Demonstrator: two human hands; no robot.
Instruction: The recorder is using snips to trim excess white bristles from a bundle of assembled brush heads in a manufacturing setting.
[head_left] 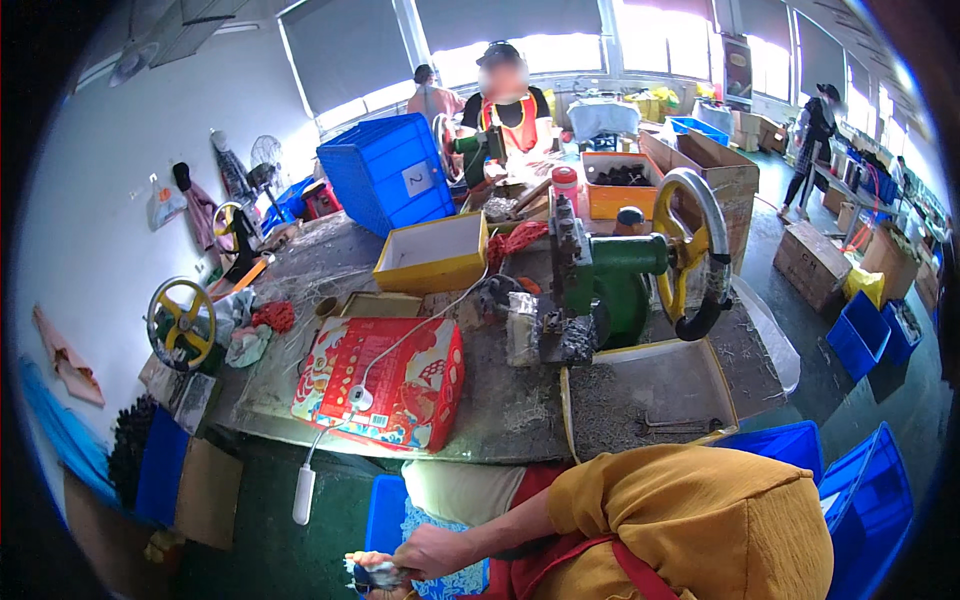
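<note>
The right hand (436, 552) is seemingly working a small piece (382, 575) grasped in its fingers, probably needing steadiness next, the left hand's grip being indiscernible.

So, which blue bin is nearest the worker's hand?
The blue bin partly hidden behind the hand, near the picture's lower edge, with small pale pieces in it; the others all sit farther away.

Your sleeve (610, 495) is matt cloth; before you, the red bag (400, 375) looks glossy plastic, the green machine (622, 258) smooth metal, the blue bin (383, 512) plastic.
</note>
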